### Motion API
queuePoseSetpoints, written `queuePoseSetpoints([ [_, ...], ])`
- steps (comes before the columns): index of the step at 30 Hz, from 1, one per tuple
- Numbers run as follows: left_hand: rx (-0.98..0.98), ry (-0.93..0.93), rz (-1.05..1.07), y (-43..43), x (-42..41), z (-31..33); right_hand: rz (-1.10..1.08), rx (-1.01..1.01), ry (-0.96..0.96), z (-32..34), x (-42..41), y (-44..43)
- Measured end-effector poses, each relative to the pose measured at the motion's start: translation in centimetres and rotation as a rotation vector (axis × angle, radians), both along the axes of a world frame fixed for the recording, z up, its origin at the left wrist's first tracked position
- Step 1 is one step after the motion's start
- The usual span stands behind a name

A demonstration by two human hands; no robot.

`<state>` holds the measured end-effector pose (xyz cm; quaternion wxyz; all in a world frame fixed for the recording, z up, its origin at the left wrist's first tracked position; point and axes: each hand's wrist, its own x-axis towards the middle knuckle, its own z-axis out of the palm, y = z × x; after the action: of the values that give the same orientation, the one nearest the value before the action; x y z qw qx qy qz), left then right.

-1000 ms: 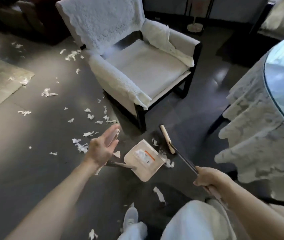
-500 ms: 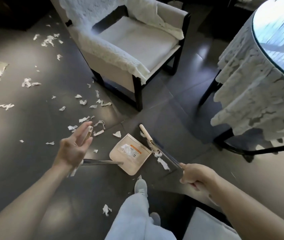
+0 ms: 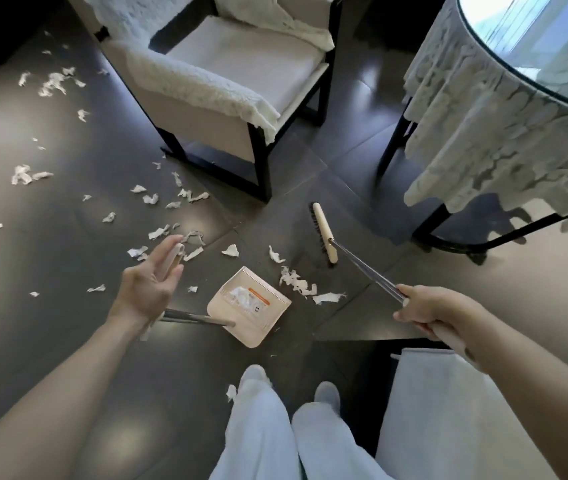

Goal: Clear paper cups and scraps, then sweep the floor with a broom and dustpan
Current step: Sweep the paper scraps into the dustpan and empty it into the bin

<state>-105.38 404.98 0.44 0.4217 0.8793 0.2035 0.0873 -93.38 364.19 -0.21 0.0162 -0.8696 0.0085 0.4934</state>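
A beige dustpan point(image 3: 248, 307) lies on the dark floor ahead of my feet, with a scrap of paper in it. My left hand point(image 3: 149, 285) holds the beige top of its long handle point(image 3: 171, 259) between thumb and loosely extended fingers. My right hand point(image 3: 431, 311) grips the metal broom handle point(image 3: 365, 268). The broom head point(image 3: 324, 233) rests on the floor to the right of and beyond the pan. White paper scraps point(image 3: 297, 284) lie between the broom head and the pan's mouth. Many more scraps point(image 3: 157, 199) are scattered to the left.
A white-cushioned armchair point(image 3: 227, 98) with black legs stands straight ahead. At the right is a round glass table point(image 3: 504, 53) draped with a lace cloth, on a black frame. A pale seat edge point(image 3: 424, 393) is beside my right leg. My feet point(image 3: 325, 393) stand behind the pan.
The broom head has swung away from the pan's mouth to the right and farther out. The dustpan and my left hand have stayed about where they were. My view has tilted downward.
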Motion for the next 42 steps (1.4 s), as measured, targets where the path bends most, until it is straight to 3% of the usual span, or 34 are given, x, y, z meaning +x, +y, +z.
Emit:
queuePoseSetpoints([
  [8,0.081,0.033,-0.228,4.7,3.4,-3.8,-0.150,-0.105,0.072,-1.8,-7.2,7.4],
  [11,-0.024,0.035,-0.315,6.4,5.2,-3.9,-0.317,-0.022,0.104,-2.5,-10.2,13.5],
  [16,-0.034,0.106,-0.444,9.6,6.0,-3.8,-0.586,0.132,0.126,-2.3,-13.0,22.1],
  [24,0.044,0.081,-0.419,11.0,5.9,-3.7,-0.843,0.203,0.105,0.3,-12.3,24.1],
  [34,-0.064,0.094,-0.347,10.4,8.0,-4.4,-0.320,-0.026,-0.016,-1.8,-4.6,24.9],
  [39,-0.028,0.090,-0.341,9.9,9.0,-4.4,-0.233,0.063,0.136,-2.6,-6.0,25.1],
  [42,-0.027,0.097,-0.338,9.8,9.3,-4.0,-0.386,0.165,0.268,-2.0,-8.5,24.1],
])
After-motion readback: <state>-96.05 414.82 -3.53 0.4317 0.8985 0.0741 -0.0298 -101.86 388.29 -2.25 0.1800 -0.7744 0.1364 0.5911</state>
